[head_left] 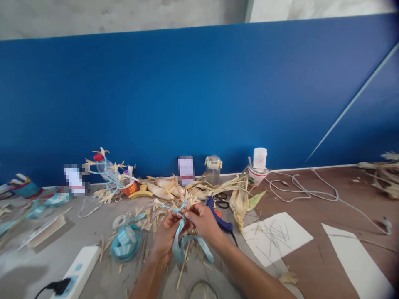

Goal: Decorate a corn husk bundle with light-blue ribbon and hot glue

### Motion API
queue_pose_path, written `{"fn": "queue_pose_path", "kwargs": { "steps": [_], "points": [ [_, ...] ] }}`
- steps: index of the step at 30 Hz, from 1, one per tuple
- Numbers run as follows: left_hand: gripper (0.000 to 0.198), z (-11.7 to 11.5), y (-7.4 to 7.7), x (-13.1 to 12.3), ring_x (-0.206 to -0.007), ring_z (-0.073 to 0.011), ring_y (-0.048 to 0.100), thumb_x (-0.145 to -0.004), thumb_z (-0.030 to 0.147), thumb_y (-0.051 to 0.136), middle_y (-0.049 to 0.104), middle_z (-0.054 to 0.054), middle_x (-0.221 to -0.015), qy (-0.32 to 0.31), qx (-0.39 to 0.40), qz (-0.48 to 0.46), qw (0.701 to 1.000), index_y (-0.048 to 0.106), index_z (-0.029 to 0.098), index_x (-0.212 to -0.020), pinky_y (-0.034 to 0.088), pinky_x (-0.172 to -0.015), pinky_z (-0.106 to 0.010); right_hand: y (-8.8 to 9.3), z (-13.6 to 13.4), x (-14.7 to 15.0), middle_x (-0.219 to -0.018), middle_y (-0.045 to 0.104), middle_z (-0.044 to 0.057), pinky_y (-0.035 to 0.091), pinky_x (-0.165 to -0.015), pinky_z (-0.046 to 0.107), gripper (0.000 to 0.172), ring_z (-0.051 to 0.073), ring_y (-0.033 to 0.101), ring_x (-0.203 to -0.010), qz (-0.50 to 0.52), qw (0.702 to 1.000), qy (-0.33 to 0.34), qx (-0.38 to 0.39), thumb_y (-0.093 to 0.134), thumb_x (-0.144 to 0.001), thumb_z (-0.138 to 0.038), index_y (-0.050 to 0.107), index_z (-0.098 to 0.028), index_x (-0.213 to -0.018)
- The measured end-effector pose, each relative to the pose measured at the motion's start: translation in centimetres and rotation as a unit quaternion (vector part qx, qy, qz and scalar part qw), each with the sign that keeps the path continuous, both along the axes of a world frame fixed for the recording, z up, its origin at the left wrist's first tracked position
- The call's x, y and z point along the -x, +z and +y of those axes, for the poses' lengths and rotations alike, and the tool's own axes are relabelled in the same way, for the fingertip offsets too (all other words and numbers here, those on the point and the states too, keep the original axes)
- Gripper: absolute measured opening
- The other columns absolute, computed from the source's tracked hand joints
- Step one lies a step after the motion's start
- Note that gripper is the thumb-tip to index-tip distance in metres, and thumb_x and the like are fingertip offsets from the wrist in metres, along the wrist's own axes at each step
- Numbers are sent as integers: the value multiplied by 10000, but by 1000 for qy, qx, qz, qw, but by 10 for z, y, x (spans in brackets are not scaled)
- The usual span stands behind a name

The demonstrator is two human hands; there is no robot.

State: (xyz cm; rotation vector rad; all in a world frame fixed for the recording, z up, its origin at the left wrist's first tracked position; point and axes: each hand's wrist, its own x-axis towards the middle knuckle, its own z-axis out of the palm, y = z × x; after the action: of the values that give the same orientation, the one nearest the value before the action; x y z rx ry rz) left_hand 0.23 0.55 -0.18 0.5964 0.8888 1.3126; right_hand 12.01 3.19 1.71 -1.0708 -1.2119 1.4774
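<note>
Close together at the middle of the table, my two hands pinch a light blue ribbon [178, 243], whose loose ends hang and curl below them. My left hand [166, 232] has its fingers closed at the ribbon's upper part. My right hand [202, 218] grips from the other side, thumb and forefinger pressed together. Above the fingertips, thin blue-wrapped stems [174, 209] with pale husk pieces stick out; the fingers partly hide where ribbon and stems meet. A blue glue gun [220, 216] lies just right of my right hand. Left of my left hand sits a roll of blue ribbon [126, 245].
Dried corn husks [165, 187] line the back, near a glass jar [213, 168] and black scissors [222, 201]. A power strip [79, 270] lies front left. Thin wires rest on white paper [277, 236] at right, below a white cable [307, 193]. A bottle [106, 168] carries husk flowers.
</note>
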Motion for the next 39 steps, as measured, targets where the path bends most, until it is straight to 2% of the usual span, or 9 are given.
{"fn": "queue_pose_path", "kwargs": {
  "steps": [4,7,15,22,27,31,39],
  "points": [
    [291,-2,4,-3,-644,-135,623,-550,204,780,649,4,-712,-7,-4,-8,1000,597,167,-773,495,-626,-246,3,-2,0,-482,488,-52,320,-410,200,49,84,416,-409,-15,1000,-7,-4,514,-656,-196,537,-159,-633],
    [288,-2,5,-4,-619,-129,615,-529,195,792,642,12,-679,-11,-8,-26,1000,587,171,-729,491,-621,-242,3,-3,1,-499,507,-42,346,-438,204,50,98,449,-449,-27,999,-20,-24,526,-658,-186,553,-163,-623],
    [256,-2,2,-3,-565,-134,593,-540,178,783,623,14,-608,-39,-22,-50,998,563,173,-671,463,-583,-249,-3,-4,5,-483,535,-36,356,-433,208,53,116,493,-450,-32,999,-26,-12,566,-678,-221,591,-178,-662],
    [218,-4,4,-3,-528,-108,559,-556,172,768,615,22,-586,-62,-7,-72,995,588,184,-679,430,-568,-227,-3,-3,4,-433,512,-47,346,-403,197,39,106,473,-405,-40,999,-28,-11,558,-676,-197,588,-181,-656],
    [189,-5,5,-5,-555,-127,562,-575,193,755,605,9,-562,-83,-21,-64,994,583,180,-653,436,-581,-242,6,-5,3,-394,473,-66,329,-363,191,52,90,432,-347,-16,1000,1,-1,527,-671,-187,541,-181,-621],
    [157,-4,2,-4,-541,-114,537,-608,206,733,593,8,-547,-97,-44,-73,992,582,179,-642,426,-576,-232,12,-7,1,-380,481,-69,340,-377,188,73,85,448,-338,1,1000,24,-1,503,-674,-182,513,-177,-602],
    [172,-3,0,-2,-548,-106,517,-585,220,754,582,15,-579,-90,-30,-71,993,603,181,-656,429,-590,-238,14,-7,-1,-406,520,-63,348,-386,187,33,89,477,-346,21,999,32,2,482,-656,-180,504,-174,-632]
  ]
}}
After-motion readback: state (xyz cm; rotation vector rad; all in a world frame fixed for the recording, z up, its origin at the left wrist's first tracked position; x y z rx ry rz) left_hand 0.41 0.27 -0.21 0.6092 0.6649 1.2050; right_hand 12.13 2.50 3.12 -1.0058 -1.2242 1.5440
